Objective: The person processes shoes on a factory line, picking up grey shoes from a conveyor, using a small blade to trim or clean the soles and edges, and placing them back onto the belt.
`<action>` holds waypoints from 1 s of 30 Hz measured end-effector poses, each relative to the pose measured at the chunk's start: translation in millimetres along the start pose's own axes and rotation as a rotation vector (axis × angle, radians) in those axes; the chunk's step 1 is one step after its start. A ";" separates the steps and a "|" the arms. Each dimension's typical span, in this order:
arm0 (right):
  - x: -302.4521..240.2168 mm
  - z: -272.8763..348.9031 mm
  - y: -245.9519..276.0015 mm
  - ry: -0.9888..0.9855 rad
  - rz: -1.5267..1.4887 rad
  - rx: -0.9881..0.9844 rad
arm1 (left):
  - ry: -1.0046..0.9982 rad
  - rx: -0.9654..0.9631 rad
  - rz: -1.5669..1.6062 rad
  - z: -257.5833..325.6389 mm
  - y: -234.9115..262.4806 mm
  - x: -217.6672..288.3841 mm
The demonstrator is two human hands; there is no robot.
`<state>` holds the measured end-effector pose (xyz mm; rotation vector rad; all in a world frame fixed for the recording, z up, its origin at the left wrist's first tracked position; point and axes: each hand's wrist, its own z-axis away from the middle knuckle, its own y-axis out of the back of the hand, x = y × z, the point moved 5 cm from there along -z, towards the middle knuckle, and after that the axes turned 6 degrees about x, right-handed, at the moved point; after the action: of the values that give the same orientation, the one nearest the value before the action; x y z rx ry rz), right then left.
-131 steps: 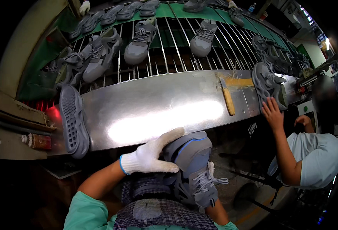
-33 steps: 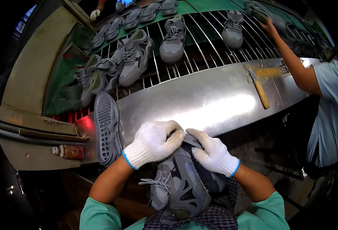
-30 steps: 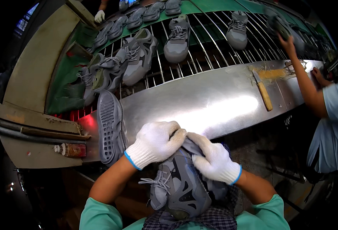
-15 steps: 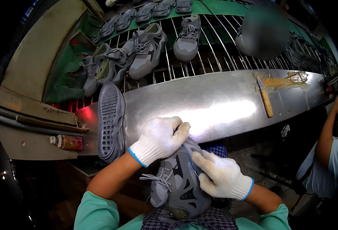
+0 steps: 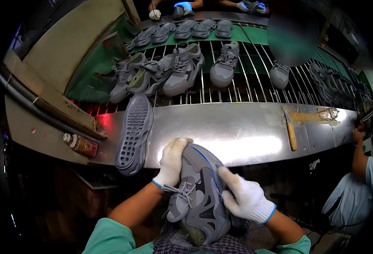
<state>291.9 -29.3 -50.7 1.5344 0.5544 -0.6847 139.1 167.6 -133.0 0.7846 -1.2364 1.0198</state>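
A grey lace-up sneaker (image 5: 202, 186) rests over my lap, toe pointing away from me and turned partly on its side. My left hand (image 5: 172, 160), in a white knit glove, is closed round its toe, with the fingers partly hidden behind it. My right hand (image 5: 249, 198), gloved alike, presses its fingers against the sole's side wall. A thin blue line runs along the seam between upper and sole. Left of the sneaker, a loose grey outsole (image 5: 135, 132) leans on the metal ledge (image 5: 207, 122), its gridded face showing.
Beyond the ledge, several grey sneakers (image 5: 182, 72) stand on a rack of metal rods, with a row of soles (image 5: 185, 28) behind. A wooden-handled knife (image 5: 292, 136) lies right; a red bottle (image 5: 84, 145) lies left. Co-workers' hands (image 5: 182, 7) show at the back; another person (image 5: 355, 182) is at right.
My left hand has shifted from pinching above the toe to wrapping its left side, baring the toe. My right fingers stay on the sole edge. The view has tilted upward.
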 end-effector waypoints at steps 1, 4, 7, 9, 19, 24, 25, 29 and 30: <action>0.5 2.2 -0.5 -0.009 -0.031 0.041 | 0.071 0.014 0.114 4.8 5.8 -11.7; 9.3 8.6 -6.3 0.004 -0.144 0.199 | 0.206 -0.049 0.163 13.3 4.6 13.1; 10.4 -1.8 -7.8 0.114 -0.054 0.279 | 0.063 -0.168 0.186 18.3 -10.4 43.0; 6.7 -12.9 -8.1 -0.035 -0.116 0.157 | 0.057 -0.191 0.227 21.5 -4.0 32.2; 18.7 -30.8 -14.9 -0.226 -0.325 0.112 | 0.138 -0.176 0.160 20.5 0.1 39.8; -7.5 -44.2 -10.4 -0.096 -0.211 0.207 | 0.079 -0.211 0.112 31.2 -1.5 56.0; -12.1 -44.5 -8.8 -0.102 -0.215 0.166 | 0.080 -0.211 0.115 36.3 -3.3 57.2; -23.3 -47.2 0.9 -0.181 -0.247 0.031 | 0.094 -0.235 0.120 50.9 -8.8 64.0; -23.5 -46.8 -0.1 -0.212 -0.233 0.009 | 0.100 -0.247 0.119 53.9 -10.6 65.8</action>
<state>279.7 18.5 -33.3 1.3965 0.5746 -1.0171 130.3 127.1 -58.0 0.4688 -1.3049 0.9672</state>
